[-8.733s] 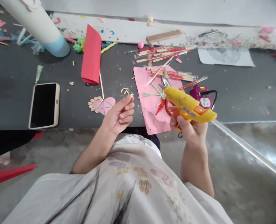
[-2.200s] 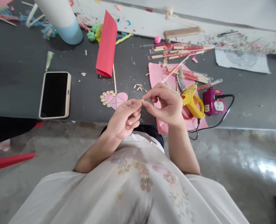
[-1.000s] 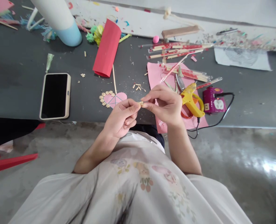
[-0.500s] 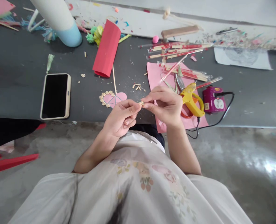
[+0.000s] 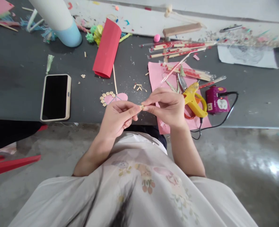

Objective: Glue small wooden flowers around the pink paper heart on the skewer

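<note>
Between the fingertips of both hands is a small pale wooden flower (image 5: 142, 107), partly covered by the fingers. My left hand (image 5: 120, 116) pinches it from the left, thumb on top. My right hand (image 5: 166, 105) pinches it from the right with thumb and forefinger. Just beyond my left hand lies a pink heart (image 5: 122, 96) on a thin stick (image 5: 115, 80), its left lobe edged with small wooden flowers (image 5: 104, 98). My left hand hides the heart's lower part. Several short wooden bits (image 5: 138, 86) lie on the dark table ahead of my hands.
A yellow glue gun (image 5: 194, 100) rests on pink paper (image 5: 155, 74) at right, its cord running near a purple power adapter (image 5: 217, 100). Wrapped sticks (image 5: 177, 49) lie behind. At left are a phone (image 5: 55, 97), folded red paper (image 5: 107, 49) and a white-and-blue post (image 5: 68, 31).
My left hand has shifted slightly left and turned a little, its lower fingers curling in. The small wooden flower stays pinched between both hands, and the view has moved slightly.
</note>
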`<state>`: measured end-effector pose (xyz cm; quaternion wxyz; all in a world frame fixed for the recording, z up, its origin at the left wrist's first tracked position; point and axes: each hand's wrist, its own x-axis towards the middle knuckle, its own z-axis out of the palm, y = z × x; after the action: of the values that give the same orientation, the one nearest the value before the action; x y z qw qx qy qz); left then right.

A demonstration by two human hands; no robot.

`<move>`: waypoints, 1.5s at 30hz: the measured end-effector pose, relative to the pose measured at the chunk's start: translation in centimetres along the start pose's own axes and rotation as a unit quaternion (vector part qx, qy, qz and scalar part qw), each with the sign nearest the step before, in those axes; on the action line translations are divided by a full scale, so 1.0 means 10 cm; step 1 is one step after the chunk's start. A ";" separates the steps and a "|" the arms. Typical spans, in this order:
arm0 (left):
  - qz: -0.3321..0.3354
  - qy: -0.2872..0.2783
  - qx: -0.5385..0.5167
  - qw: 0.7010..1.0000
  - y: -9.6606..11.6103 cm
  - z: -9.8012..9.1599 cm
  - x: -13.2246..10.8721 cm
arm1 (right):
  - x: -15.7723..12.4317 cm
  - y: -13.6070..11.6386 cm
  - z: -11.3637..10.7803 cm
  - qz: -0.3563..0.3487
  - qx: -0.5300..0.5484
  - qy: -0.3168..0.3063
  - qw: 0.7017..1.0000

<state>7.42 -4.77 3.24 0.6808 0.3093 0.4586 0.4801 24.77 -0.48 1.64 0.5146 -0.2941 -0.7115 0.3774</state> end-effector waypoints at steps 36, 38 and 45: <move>-0.003 0.006 0.029 1.000 -0.01 -0.02 0.00 | -0.02 0.02 0.06 0.036 0.028 0.013 0.999; -0.009 0.007 0.029 1.000 -0.01 -0.02 -0.01 | -0.03 0.02 0.06 0.030 0.027 0.012 0.999; 0.001 0.017 0.020 1.000 -0.03 0.00 0.00 | -0.06 0.00 0.03 0.021 0.003 0.008 1.000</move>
<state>7.50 -4.93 2.95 0.6661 0.3154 0.4794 0.4764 24.61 -1.01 1.28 0.5134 -0.3105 -0.6998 0.3877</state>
